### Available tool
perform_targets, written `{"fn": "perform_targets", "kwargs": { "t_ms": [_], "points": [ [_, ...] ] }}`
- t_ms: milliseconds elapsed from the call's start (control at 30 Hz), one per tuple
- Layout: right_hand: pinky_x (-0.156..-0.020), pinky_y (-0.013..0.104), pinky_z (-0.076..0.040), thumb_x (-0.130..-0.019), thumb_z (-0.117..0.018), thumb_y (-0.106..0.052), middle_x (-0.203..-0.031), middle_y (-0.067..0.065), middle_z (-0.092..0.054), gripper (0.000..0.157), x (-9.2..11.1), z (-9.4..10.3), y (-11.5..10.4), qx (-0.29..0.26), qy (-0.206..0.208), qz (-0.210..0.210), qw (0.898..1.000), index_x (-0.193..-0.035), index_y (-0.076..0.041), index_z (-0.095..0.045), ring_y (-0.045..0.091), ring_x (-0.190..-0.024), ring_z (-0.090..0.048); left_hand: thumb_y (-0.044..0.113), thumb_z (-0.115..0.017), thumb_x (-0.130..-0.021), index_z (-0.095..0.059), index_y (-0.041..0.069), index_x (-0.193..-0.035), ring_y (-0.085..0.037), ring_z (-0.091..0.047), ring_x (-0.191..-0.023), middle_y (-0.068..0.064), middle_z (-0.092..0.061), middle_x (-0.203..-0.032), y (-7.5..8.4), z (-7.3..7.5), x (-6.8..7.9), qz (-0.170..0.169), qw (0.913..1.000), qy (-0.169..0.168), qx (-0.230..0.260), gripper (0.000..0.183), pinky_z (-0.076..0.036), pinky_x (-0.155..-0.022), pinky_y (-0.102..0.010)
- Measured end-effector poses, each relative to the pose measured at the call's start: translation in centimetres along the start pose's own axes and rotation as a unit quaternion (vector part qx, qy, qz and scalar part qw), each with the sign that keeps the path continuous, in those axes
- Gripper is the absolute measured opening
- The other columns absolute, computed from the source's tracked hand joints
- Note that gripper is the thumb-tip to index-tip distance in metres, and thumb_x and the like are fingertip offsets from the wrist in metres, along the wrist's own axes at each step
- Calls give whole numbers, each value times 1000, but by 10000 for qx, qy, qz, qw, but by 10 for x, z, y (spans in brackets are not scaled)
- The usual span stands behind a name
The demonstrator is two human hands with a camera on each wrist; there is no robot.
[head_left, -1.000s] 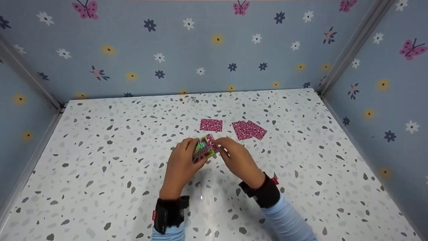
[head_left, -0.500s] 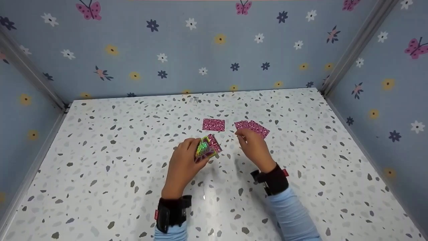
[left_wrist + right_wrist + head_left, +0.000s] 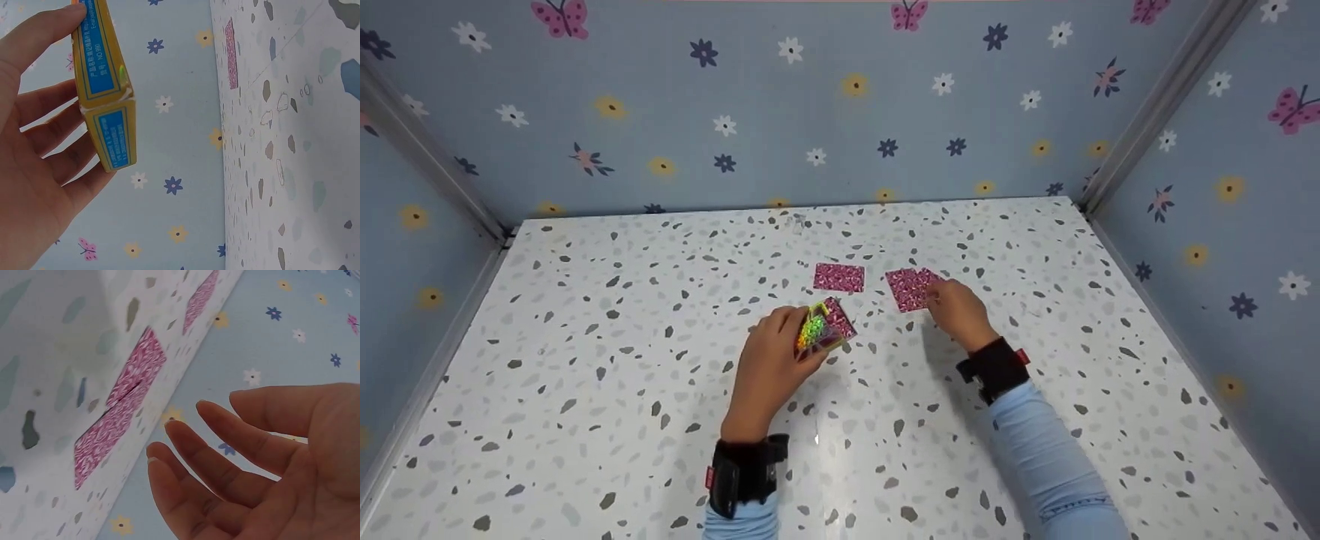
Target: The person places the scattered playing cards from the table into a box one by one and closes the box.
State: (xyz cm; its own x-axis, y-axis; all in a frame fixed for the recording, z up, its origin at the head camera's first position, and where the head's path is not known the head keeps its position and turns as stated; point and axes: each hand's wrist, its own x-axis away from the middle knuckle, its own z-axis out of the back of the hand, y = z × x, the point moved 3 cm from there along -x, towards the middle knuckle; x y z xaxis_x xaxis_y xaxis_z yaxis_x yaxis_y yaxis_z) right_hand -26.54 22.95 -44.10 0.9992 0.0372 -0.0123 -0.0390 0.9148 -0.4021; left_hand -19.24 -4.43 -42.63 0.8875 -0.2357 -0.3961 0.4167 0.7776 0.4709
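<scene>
My left hand point(image 3: 765, 367) grips a small card box point(image 3: 812, 334) with a shiny rainbow front. In the left wrist view the card box point(image 3: 104, 84) shows yellow edges and blue printed panels, between thumb and fingers. A pink glitter-patterned card point(image 3: 840, 319) sticks out at its right end. My right hand point(image 3: 964, 315) is over the right part of two overlapping pink cards point(image 3: 906, 289). From the right wrist, the hand point(image 3: 242, 467) has loosely bent fingers with nothing between them, apart from the overlapping cards point(image 3: 138, 374).
A single pink card point(image 3: 838, 277) lies flat on the white speckled table point(image 3: 622, 300), left of the overlapping pair. Blue flowered panels point(image 3: 780, 97) wall the table at the back and both sides.
My right hand has left the end of the card box and moved right, over the overlapping cards. The left hand keeps holding the box in nearly the same place.
</scene>
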Motion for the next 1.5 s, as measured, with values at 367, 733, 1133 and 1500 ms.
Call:
{"fn": "perform_targets", "kwargs": {
  "t_ms": [367,733,1133,1500],
  "points": [
    [-92,52,-44,-85,-56,-9,-119,29,-55,42,-27,-3,47,-120,-526,-872,9947,-123,8,-51,46,-108,-52,33,-76,-76,-56,5,-126,-27,-57,-102,-12,-58,-117,-1,1,0,4,10000,-11,9,61,-48,-88,-41],
    [-99,54,-37,-81,-66,-18,-125,36,-45,57,-38,-9,55,148,-616,-1019,9928,-126,11,-47,51,-118,-40,32,-76,-75,-56,4,-125,-27,-57,-102,-11,-58,-116,-1,2,0,-5,10000,80,-16,61,-47,-90,-41],
    [-97,52,-39,-78,-70,-23,-127,31,-41,55,-43,-12,62,76,-792,-1535,9849,-119,9,-51,45,-118,-38,32,-76,-76,-56,6,-127,-26,-57,-103,-10,-58,-118,-1,1,0,33,10000,-8,-49,61,-47,-90,-40],
    [-93,51,-40,-76,-72,-15,-120,31,-39,48,-37,-13,62,-515,-185,-1204,9912,-107,11,-46,44,-108,-43,34,-76,-76,-56,5,-126,-27,-57,-102,-11,-58,-116,1,1,-1,-6,10000,35,-58,61,-47,-89,-41]
  ]
}}
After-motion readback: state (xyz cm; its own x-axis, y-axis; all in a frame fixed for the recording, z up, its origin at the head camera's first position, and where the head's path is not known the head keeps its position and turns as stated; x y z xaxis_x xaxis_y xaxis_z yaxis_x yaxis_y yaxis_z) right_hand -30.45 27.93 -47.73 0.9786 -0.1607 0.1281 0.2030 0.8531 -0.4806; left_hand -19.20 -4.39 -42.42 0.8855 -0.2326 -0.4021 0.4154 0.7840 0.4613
